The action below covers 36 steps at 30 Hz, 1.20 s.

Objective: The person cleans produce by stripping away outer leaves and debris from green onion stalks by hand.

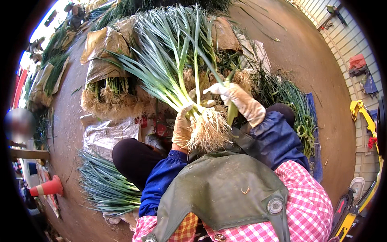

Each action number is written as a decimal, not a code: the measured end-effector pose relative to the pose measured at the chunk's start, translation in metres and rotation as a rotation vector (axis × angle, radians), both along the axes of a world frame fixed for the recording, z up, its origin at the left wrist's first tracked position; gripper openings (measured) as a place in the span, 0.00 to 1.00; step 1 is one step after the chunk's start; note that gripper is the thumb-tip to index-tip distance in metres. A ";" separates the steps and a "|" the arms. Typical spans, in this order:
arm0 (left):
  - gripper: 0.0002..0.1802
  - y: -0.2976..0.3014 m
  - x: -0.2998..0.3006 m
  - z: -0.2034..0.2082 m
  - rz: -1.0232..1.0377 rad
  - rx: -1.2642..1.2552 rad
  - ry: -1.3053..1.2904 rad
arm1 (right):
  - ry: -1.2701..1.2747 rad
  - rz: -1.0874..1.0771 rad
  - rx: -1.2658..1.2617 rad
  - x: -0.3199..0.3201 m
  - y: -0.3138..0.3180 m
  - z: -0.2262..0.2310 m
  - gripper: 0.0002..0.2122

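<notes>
While a sack (105, 69) wraps onions (109, 95), the left hand (183, 128) clasps stalks (182, 85), the right hand (240, 101) a leaf (231, 113).

A person's left hand (182, 131), in a cream-coloured glove, is partly hidden by a bunch of long green-leaved onions (173, 68), while the similarly gloved right hand (240, 101) covers part of a yellow-green leaf (231, 113). An olive-green rubber apron (221, 177), cut off by the near edge, hides the lap. Far off, a dark-green leaf pile (177, 5) leaves the frame; at left, a round blurred patch (20, 125) defies identification.
</notes>
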<state>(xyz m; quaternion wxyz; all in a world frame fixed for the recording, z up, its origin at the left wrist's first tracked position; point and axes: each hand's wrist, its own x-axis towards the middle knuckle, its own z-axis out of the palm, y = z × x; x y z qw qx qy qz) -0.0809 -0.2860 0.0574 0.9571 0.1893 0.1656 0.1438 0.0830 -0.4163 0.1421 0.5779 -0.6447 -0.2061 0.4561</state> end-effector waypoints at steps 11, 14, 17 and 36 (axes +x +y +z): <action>0.18 0.000 0.008 0.007 -0.012 -0.053 0.000 | 0.055 0.283 -0.013 -0.008 0.032 -0.047 0.08; 0.19 -0.002 0.008 0.012 -0.014 -0.071 -0.010 | 0.074 0.137 0.008 -0.015 0.026 -0.061 0.06; 0.20 -0.001 0.000 0.019 0.002 -0.087 -0.027 | -0.080 0.083 0.063 -0.036 0.014 -0.035 0.08; 0.25 -0.016 -0.016 0.090 0.027 -0.125 -0.198 | -1.188 -0.281 -1.037 0.091 -0.299 0.052 0.18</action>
